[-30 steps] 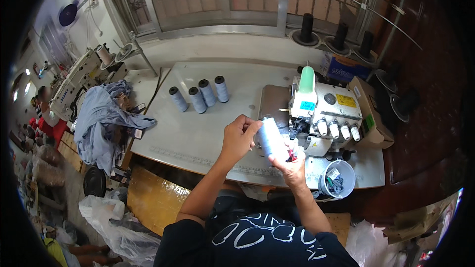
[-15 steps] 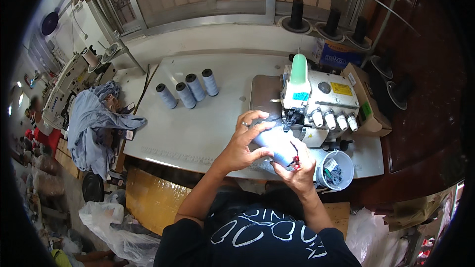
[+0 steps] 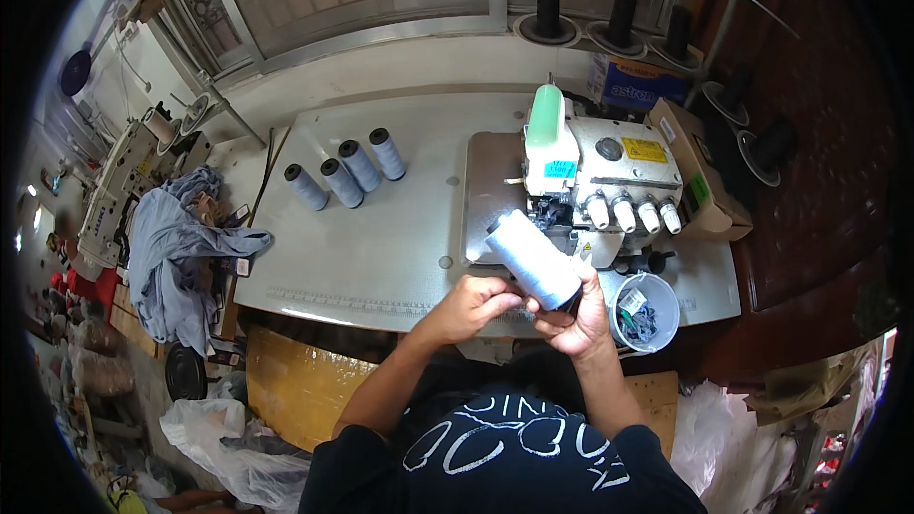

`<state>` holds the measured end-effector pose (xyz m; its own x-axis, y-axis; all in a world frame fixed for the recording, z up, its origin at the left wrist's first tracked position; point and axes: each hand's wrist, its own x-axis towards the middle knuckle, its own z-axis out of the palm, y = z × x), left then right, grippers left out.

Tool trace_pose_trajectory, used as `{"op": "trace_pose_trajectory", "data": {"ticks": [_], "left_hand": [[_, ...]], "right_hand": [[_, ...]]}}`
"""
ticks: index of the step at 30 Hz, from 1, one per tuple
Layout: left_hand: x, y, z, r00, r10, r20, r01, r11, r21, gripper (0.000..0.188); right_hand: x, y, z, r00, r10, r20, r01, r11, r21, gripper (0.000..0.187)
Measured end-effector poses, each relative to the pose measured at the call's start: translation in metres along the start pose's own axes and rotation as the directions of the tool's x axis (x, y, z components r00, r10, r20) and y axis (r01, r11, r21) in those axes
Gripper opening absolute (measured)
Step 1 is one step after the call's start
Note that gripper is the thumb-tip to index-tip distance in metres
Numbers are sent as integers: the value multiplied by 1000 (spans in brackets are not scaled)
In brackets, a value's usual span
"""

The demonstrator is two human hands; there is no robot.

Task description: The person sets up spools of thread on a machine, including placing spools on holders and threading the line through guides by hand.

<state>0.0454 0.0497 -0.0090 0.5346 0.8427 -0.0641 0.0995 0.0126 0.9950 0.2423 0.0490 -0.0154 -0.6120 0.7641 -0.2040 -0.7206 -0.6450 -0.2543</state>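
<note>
White worktop (image 3: 381, 247) carries a white overlock sewing machine (image 3: 609, 181) with a pale green top part (image 3: 546, 116) and four knobs along its front. Four light blue thread cones (image 3: 347, 169) lie in a row, well left of the machine. Clear plastic tub (image 3: 645, 309) with bits inside sits at the front right corner. Cardboard box (image 3: 700, 181) just right of the machine. Three black spools (image 3: 619, 14) on the window ledge behind. Blue cloth (image 3: 176, 247) heaped off the left edge, beside another sewing machine (image 3: 119, 181).
</note>
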Motion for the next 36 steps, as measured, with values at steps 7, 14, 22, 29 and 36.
{"op": "trace_pose_trajectory", "data": {"ticks": [7, 14, 22, 29, 36], "left_hand": [[-16, 8, -16, 985, 66, -157, -66, 998, 7, 12], [-7, 0, 23, 990, -28, 136, 73, 939, -336, 78], [-23, 68, 1, 758, 613, -222, -215, 557, 802, 34], [12, 39, 16, 727, 669, -152, -376, 574, 728, 6], [-9, 8, -14, 530, 741, -412, -356, 635, 685, 5]], "right_hand": [[1, -6, 1, 994, 3, 105, -6, 1000, 29, 54], [-1, 10, 14, 966, -241, 98, 259, 910, -324, 44], [-6, 7, 18, 920, -392, 0, 324, 761, -562, 28], [-3, 16, 9, 934, -355, -36, 299, 834, -464, 20], [-13, 8, 13, 907, -406, -107, 337, 856, -393, 26]]}}
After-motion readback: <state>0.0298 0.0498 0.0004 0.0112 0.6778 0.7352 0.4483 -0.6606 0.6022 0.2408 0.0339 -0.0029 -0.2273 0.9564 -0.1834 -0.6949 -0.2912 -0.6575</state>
